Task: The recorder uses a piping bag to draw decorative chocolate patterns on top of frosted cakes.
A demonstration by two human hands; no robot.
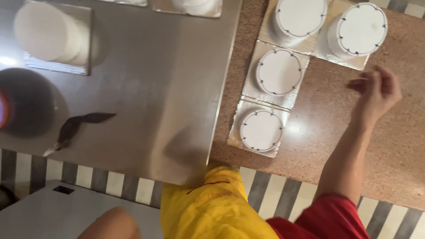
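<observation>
Right hand [376, 95] is up at the right side of the frame, hovering over the brown speckled counter [336, 132], fingers loosely curled and holding nothing. Closest thing to it is the white round cake [362, 30] on a silver board at the upper right, just above and a bit left of the hand, not touching. Three more white cakes sit to the left of the hand: one at top centre [300, 17], one below it [279, 72], one lower still [261, 131]. Left hand isn't showing. Steel table [155, 88] fills the left half.
</observation>
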